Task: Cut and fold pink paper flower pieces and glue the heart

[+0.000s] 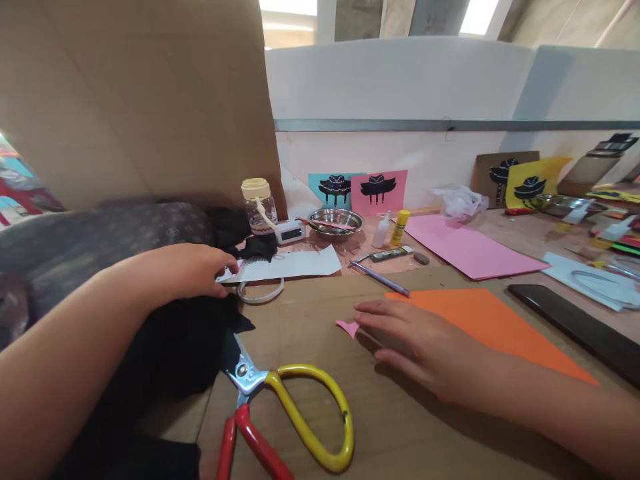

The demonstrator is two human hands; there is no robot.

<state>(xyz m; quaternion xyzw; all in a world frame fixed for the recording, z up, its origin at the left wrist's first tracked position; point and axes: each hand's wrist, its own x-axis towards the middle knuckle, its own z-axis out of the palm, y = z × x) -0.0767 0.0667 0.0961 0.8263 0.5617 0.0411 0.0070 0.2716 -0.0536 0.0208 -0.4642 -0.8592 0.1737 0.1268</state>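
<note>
Handling: the pink scrap [347, 327] is looking thin and small, so it is probably calling for flat, light fingertips; hard pinching would be risking a crease at its points. Bringing the thumb in low, against an edge, would likely be serving better than scraping with nails.

Right hand [423, 343]: spreading, thumb standing apart, fingertips lying at the scrap and clasping nothing visibly; how firmly they are pressing, cannot tell.

Left hand [185, 268]: hovering by the black cloth [185, 340], fingers half curling, a gap showing before the thumb, nothing visibly held.

Scissors [253, 379]: lying between the hands, handles spreading, blades pointing toward the cloth; keeping the left wrist clear would be wise.

Scrap, one: lying on brown cardboard [300, 333], near the orange sheet [480, 317]; showing a plain pink face, curving edges and two sharp points. Fingers are covering its right side; full outline, cannot tell.
</note>
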